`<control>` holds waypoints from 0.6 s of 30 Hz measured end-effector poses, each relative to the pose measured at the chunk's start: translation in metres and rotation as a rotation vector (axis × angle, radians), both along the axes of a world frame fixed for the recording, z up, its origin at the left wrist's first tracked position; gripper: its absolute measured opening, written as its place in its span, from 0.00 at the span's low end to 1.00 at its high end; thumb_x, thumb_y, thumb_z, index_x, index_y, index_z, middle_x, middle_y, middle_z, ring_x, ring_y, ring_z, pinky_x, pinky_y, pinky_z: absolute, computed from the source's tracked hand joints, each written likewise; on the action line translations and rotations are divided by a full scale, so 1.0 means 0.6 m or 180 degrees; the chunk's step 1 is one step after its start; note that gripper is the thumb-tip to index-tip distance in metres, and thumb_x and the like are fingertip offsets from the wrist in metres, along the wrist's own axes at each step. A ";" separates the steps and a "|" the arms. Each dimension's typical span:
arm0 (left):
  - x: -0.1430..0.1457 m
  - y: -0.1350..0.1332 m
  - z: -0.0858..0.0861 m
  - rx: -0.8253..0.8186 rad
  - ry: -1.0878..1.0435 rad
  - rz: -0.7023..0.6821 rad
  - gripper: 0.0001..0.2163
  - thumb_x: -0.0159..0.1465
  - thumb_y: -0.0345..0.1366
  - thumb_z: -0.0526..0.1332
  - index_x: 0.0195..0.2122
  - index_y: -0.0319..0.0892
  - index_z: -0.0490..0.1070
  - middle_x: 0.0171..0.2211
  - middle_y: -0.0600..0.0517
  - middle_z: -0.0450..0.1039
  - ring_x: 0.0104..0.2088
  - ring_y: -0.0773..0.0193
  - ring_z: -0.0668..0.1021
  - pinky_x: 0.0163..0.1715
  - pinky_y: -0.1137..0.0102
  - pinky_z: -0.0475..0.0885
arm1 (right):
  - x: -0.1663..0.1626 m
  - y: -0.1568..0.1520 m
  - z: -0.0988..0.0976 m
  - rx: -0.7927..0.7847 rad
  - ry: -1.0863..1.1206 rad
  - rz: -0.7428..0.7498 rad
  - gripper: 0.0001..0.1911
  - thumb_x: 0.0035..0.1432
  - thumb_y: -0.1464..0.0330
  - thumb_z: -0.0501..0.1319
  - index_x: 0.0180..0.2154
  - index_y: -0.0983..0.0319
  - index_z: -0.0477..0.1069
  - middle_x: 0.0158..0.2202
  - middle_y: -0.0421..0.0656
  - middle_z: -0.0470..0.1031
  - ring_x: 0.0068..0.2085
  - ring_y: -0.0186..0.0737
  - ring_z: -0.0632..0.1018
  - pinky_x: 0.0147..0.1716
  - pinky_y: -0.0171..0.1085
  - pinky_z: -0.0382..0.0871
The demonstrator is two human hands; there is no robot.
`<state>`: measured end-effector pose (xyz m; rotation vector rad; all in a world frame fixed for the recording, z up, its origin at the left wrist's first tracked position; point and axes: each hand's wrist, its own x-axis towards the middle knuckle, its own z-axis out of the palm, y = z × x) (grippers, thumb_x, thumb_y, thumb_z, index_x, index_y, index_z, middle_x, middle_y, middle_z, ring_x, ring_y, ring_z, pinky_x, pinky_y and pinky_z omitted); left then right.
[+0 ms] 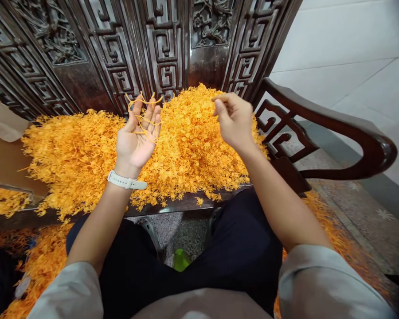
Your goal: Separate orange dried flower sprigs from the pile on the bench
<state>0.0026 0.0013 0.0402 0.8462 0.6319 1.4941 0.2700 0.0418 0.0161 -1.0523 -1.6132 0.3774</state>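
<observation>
My left hand [138,137] is turned palm up above the pile, its fingers loosely curled. Thin orange plastic strands [148,119] with branching ends lie across and between its fingers. Apart from it to the right, my right hand [234,117] is closed in a pinch, thumb against the forefinger. Whatever may be between those fingertips is too small to make out. Beneath both hands spreads a big heap of small orange plastic pieces [193,146], many with spidery, flower-like prongs.
The heap rests on a dark wooden bench [173,204] with a carved back [206,64] and a curved armrest [346,128] at right. A cardboard box [6,155] stands at left. Long orange strands [339,239] lie low on the right. Something green [181,260] is on the floor.
</observation>
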 end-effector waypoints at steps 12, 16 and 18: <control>0.015 -0.004 -0.021 -0.0013 0.0386 0.0013 0.21 0.78 0.52 0.49 0.55 0.48 0.76 0.56 0.46 0.80 0.55 0.59 0.82 0.46 0.72 0.80 | -0.122 -0.051 -0.026 -0.0683 0.1019 0.1442 0.28 0.53 0.41 0.71 0.35 0.59 0.72 0.30 0.38 0.73 0.31 0.34 0.72 0.32 0.38 0.68; 0.024 -0.006 -0.031 0.0166 0.1075 0.0108 0.20 0.72 0.56 0.59 0.45 0.45 0.80 0.49 0.44 0.82 0.44 0.60 0.84 0.32 0.73 0.76 | -0.104 -0.039 -0.020 -0.0748 0.1340 0.1346 0.28 0.52 0.42 0.73 0.35 0.58 0.71 0.31 0.39 0.73 0.31 0.35 0.71 0.31 0.38 0.68; 0.031 -0.010 -0.033 0.0275 0.1419 0.0173 0.16 0.68 0.53 0.67 0.41 0.45 0.80 0.45 0.45 0.82 0.40 0.61 0.82 0.29 0.73 0.73 | -0.101 -0.042 -0.018 -0.0855 0.1380 0.1316 0.25 0.54 0.45 0.72 0.36 0.57 0.71 0.33 0.40 0.73 0.33 0.35 0.71 0.33 0.38 0.69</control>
